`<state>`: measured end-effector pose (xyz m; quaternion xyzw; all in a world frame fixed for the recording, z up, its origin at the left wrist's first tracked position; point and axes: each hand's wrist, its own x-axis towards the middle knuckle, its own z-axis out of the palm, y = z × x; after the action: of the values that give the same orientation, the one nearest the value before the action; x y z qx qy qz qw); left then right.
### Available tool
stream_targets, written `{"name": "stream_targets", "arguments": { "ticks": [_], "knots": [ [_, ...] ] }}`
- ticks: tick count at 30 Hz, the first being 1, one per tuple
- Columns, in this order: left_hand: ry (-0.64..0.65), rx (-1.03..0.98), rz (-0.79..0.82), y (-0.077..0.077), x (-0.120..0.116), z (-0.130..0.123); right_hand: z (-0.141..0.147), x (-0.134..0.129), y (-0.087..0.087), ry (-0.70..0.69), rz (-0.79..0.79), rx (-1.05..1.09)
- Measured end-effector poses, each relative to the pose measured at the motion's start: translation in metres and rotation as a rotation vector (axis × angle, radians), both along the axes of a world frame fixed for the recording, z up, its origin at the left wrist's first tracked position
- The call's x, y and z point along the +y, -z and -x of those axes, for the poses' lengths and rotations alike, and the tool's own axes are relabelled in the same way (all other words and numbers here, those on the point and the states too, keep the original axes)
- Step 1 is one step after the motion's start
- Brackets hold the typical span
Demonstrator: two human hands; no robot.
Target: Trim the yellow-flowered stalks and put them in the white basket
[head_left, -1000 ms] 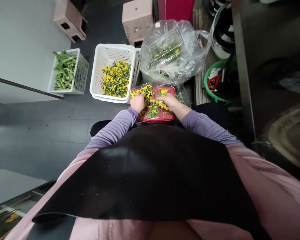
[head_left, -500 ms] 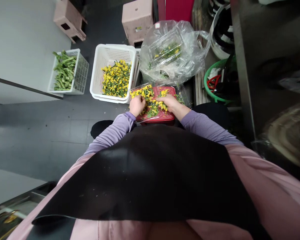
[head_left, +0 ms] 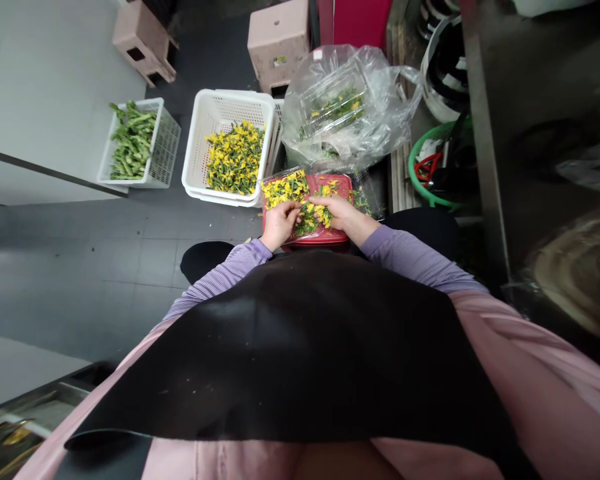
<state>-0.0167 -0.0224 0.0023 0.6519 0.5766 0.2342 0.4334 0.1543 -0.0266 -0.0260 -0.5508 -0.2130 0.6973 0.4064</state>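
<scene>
Yellow flowers with green stems (head_left: 285, 189) lie in a clear plastic box on a red surface (head_left: 338, 236) in front of me. My right hand (head_left: 341, 212) is closed around a small bunch of yellow flowers (head_left: 323, 215). Close beside it, my left hand (head_left: 281, 223) has its fingers pinched together at the edge of that bunch; what is between the fingertips is too small to make out. Loose green bits (head_left: 306, 225) lie beneath the hands.
A white basket (head_left: 193, 143) of yellow flowers stands left, a smaller white basket (head_left: 166, 143) of green stalks beyond it. Ahead are a clear plastic bag (head_left: 380, 113) with greens and a pink stool (head_left: 280, 40). A green basket (head_left: 416, 160) stands right, beside a metal counter (head_left: 485, 133).
My left hand has moved from over the flowers in the clear box to the right, close to my right hand. The right hand keeps hold of the bunch.
</scene>
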Motion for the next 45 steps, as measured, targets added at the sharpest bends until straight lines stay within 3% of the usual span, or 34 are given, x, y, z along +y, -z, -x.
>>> {"name": "stream_targets", "arguments": {
  "ticks": [5,10,13,16,20,24,30,32,37,45],
  "knots": [
    [0.118,0.04,-0.008,0.012,0.002,0.013,0.005,-0.006,-0.01,-0.02,0.112,0.062],
    [0.157,0.54,-0.18,0.014,0.029,0.026,-0.001,0.002,-0.018,0.173,0.188,0.184],
    [0.35,0.782,-0.353,0.019,0.048,0.019,-0.007,0.01,-0.015,0.235,0.184,0.199],
    [0.605,0.861,-0.444,0.032,0.058,0.001,-0.007,0.013,-0.007,0.227,0.116,0.168],
    [0.725,0.891,-0.45,0.051,0.067,-0.015,-0.005,0.013,0.004,0.206,0.068,0.11],
    [0.63,0.755,-0.42,0.053,0.077,-0.004,-0.007,0.014,0.011,0.213,0.05,0.115],
    [0.13,0.161,-0.209,0.033,0.081,0.019,-0.006,0.017,0.021,0.219,-0.057,-0.063],
    [0.018,-0.032,-0.102,0.028,0.075,0.021,-0.004,0.016,0.023,0.171,-0.084,-0.09],
    [-0.03,-0.288,0.164,0.018,0.049,0.018,-0.001,0.008,0.021,0.037,-0.219,-0.07],
    [-0.043,-0.284,0.353,0.003,0.035,0.011,-0.002,0.003,0.01,-0.092,-0.236,-0.181]
  ]
}}
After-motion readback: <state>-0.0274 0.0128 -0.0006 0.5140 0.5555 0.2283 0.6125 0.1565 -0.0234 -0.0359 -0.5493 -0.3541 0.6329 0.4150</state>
